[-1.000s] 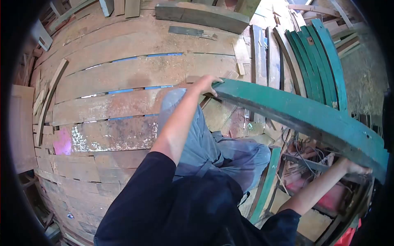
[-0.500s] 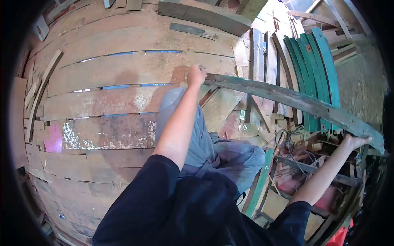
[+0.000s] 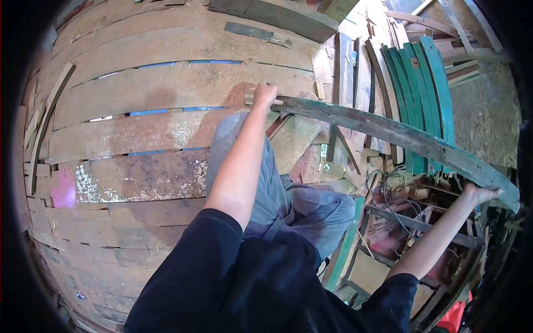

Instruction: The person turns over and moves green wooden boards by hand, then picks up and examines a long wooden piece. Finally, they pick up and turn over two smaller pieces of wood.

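A long, weathered wooden plank [image 3: 383, 131] with greenish paint along its edge stretches across my front. My left hand [image 3: 265, 94] is closed around its left end, and a short pale stub shows beyond my fist. Under the right end, my right hand [image 3: 480, 194] grips the lower edge, its thumb stretched along the wood. Behind the plank, several green-painted boards [image 3: 415, 94] stand side by side. Below the plank's left part are my bent legs in grey trousers [image 3: 288, 200].
Worn floorboards [image 3: 127, 133] with gaps spread to the left. A thick beam [image 3: 272, 18] lies at the top, with a dark flat strip [image 3: 249, 30] near it. Tangled cables [image 3: 391, 191] and a metal frame [image 3: 422, 225] are at lower right. A narrow stick [image 3: 49, 125] lies far left.
The view has shifted slightly, so the floor appears a little further left and up. Both hands keep hold of the plank, and its pale stub now shows left of my left hand.
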### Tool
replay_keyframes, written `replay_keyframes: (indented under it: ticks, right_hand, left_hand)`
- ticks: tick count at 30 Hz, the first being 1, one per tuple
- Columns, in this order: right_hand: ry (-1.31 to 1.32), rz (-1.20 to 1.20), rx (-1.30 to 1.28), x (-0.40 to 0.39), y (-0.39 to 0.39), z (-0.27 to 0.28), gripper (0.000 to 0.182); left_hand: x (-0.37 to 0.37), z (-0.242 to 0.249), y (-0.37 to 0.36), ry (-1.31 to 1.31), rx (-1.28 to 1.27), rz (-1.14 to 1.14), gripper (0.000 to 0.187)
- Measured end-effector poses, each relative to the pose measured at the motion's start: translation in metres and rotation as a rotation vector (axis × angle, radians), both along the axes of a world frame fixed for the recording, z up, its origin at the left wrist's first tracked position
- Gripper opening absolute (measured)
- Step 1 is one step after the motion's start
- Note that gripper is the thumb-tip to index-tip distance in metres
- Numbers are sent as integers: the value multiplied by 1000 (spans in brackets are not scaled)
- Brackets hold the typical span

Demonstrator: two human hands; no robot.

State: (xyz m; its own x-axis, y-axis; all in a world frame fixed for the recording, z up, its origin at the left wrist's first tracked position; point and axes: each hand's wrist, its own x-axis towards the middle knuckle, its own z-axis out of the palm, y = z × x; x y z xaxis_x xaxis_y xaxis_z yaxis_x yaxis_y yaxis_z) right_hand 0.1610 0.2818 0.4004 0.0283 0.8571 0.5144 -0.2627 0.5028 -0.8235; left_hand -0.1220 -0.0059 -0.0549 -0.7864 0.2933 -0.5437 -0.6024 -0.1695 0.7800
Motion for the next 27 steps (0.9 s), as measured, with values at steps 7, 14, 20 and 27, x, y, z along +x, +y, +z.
replay_keyframes:
  ticks: [7, 14, 20, 27]
  right_hand:
    - [1, 32, 35, 3, 7, 2, 72]
    - [4, 12, 24, 0, -14, -2, 74]
    - [13, 11, 62, 18, 4, -5, 74]
    - [10, 26, 52, 24, -3, -12, 76]
  left_hand:
    - [7, 10, -6, -99, 32, -28, 40]
    - [-12, -45, 7, 58, -112, -168, 52]
    - [6, 5, -5, -58, 4, -164, 54]
    - [5, -1, 0, 121, -56, -276, 47]
